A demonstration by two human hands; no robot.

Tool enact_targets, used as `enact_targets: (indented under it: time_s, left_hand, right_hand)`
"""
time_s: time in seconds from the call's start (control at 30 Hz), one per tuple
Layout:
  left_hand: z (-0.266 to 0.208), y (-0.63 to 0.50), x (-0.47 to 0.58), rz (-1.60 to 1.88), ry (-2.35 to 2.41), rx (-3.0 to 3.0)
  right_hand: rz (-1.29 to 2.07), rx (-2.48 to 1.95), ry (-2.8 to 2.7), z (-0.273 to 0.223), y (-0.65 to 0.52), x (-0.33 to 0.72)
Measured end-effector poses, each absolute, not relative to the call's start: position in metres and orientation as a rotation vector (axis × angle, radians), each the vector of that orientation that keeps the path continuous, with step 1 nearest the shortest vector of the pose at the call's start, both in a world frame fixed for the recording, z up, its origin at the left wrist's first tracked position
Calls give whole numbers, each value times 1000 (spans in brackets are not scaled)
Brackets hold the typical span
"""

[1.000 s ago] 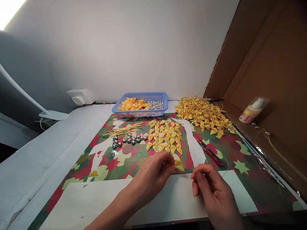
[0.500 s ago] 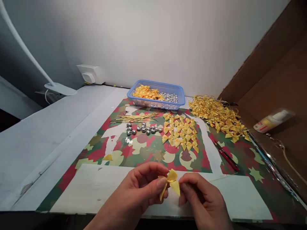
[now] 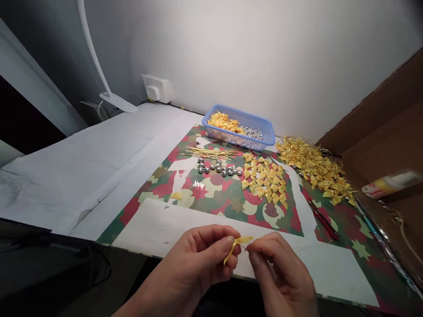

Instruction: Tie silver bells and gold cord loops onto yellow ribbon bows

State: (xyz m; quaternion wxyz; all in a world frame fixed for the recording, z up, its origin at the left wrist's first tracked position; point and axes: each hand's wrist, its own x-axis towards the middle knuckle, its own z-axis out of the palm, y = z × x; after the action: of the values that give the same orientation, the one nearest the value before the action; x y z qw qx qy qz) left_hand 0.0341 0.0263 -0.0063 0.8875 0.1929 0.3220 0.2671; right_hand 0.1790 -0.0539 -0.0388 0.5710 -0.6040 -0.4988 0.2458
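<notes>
Your left hand pinches a yellow bow. Your right hand grips a thin needle-like piece pointing toward that bow.

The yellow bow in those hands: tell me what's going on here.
A person's left hand pinches a yellow bow, while the right hand pinches a thin, needle-like item right beside it. Farther back on the table lie more yellow bows and silver balls, with a blue basket behind them.
</notes>
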Motion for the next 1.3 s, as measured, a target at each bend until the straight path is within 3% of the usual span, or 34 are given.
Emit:
enact_targets:
  time_s: [0.33, 0.67, 1.3]
  left_hand:
    - [-1, 28, 35, 546, 709, 357]
    - [-6, 24, 36, 630, 857, 950]
    - [6, 23, 37, 546, 747, 921]
  right_hand:
    - [401, -1511, -1231, -20, -56, 175]
    - [478, -1507, -1250, -24, -59, 180]
    - [709, -1366, -1141, -38, -59, 184]
